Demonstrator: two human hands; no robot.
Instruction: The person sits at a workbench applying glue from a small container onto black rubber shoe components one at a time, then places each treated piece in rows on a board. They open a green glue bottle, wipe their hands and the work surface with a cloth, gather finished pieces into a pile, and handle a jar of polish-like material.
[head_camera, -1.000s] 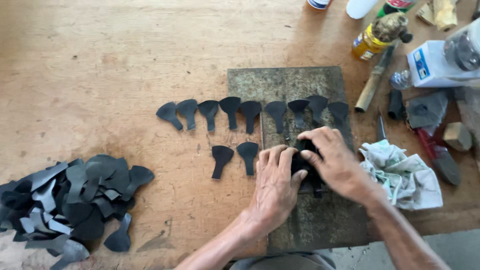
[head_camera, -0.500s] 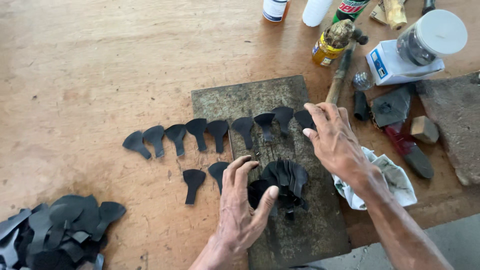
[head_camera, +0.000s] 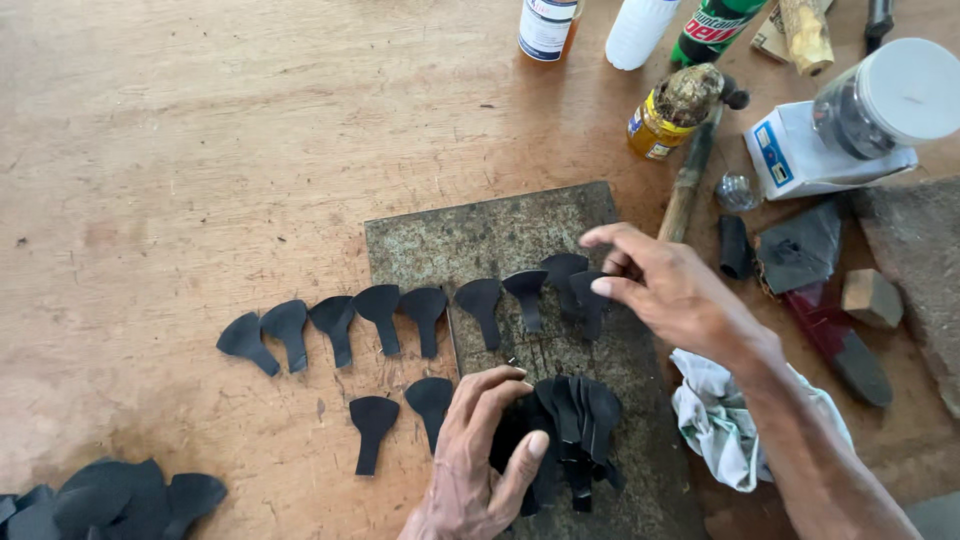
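Head view: your right hand (head_camera: 665, 290) has left the fanned stack (head_camera: 565, 430), now pinching one black piece (head_camera: 585, 295) onto the row, while your left hand (head_camera: 480, 460) grips that stack.

fanned stack of black cut pieces (head_camera: 565, 430): flat, paddle-shaped, overlapping, lower centre of frame, on the grey slab | row of black pieces (head_camera: 400, 318): same shape, laid flat side by side, stems down, across mid-frame | two single pieces (head_camera: 400, 415): below the row
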